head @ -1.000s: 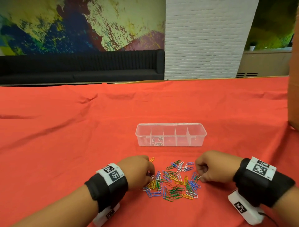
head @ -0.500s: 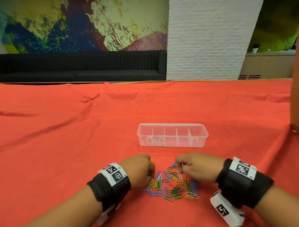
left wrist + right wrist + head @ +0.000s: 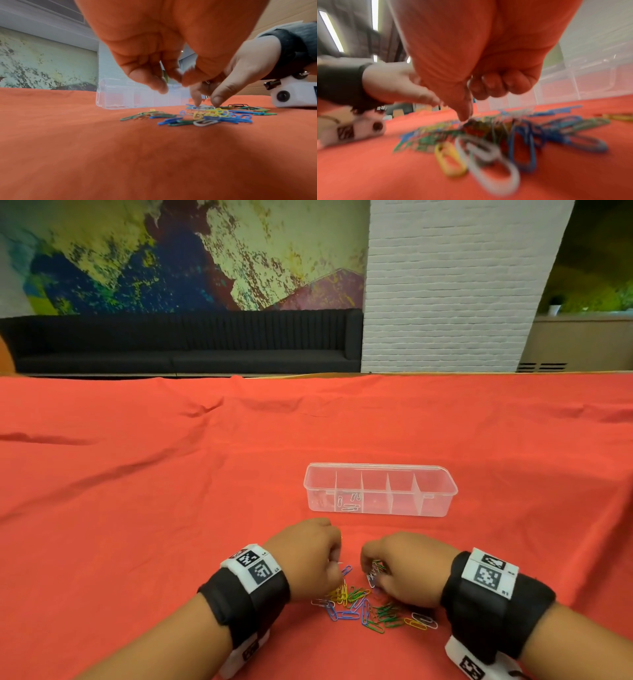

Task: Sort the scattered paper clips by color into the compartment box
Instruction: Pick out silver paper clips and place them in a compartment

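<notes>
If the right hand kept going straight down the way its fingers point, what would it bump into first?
Most likely the heap of colored paper clips. The right hand points its fingertips down at the heap's far edge, and they seem already at the clips. The red cloth lies right beneath. The blur hides exact contact.

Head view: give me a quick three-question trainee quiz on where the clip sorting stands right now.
1. True or false: the compartment box lies nearer the person than the loose paper clips.
2. The white clips already in the box lie in which compartment, counted from the left? A) first B) second C) fifth
3. Fill in: the box is divided into ___ compartments.

Key
1. False: the box lies beyond the pile, and the left hand and right hand work at the pile.
2. B
3. five
</notes>
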`<state>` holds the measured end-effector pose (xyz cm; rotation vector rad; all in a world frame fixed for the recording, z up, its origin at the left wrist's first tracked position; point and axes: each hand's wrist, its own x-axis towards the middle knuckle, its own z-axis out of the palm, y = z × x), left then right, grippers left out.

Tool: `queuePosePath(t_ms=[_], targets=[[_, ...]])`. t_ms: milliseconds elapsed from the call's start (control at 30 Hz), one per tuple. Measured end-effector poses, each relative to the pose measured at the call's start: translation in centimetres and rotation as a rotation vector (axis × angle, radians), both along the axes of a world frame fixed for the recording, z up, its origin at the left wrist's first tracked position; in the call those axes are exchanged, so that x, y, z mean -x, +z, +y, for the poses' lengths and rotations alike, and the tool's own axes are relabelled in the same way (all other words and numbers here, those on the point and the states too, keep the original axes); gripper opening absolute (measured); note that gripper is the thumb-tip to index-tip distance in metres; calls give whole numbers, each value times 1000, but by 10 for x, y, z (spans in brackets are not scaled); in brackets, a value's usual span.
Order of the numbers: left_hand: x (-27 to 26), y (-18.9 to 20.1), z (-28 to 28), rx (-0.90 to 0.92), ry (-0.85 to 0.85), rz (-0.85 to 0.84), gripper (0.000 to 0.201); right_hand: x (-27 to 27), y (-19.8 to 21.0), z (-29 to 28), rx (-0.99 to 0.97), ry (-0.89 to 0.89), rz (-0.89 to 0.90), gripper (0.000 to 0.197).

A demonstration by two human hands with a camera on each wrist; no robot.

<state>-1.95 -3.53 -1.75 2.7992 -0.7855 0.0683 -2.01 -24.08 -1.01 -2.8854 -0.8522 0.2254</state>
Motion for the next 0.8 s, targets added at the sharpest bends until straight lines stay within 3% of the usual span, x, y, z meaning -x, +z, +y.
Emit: queuePosePath(t_ms=[100,167,200,300,367,433,500,567,633,800], targets=[[1,5,7,44,39,30,18,2,-6,2,16,6,-2,23],[-3,8,15,30,55,141,34,3,-7,2,15,7,-8,20],[-6,10,19,90,78,261,38,3,-6,2,17,7,-15,18],[-9,17,27,543,261,712,28,4,-3,2,27,22,-15,13],[-6,18,32,732,367,835,26,3,-2,1,2,38,-9,12],[-3,15,34,760,361,919,26,3,-2,0,-43,40,-18,12],[0,14,33,551,251,839,19,2,-2,0,-72,35,-43,12],[3,11,33,128,83,553,10,4,-1,2,-86,32,-62,10],[8,8,32,-183,5,285,20,7,0,4,-93,27,-67,9],[10,-1,28,-274,-90,139,30,12,-2,8,-121,28,-36,11]])
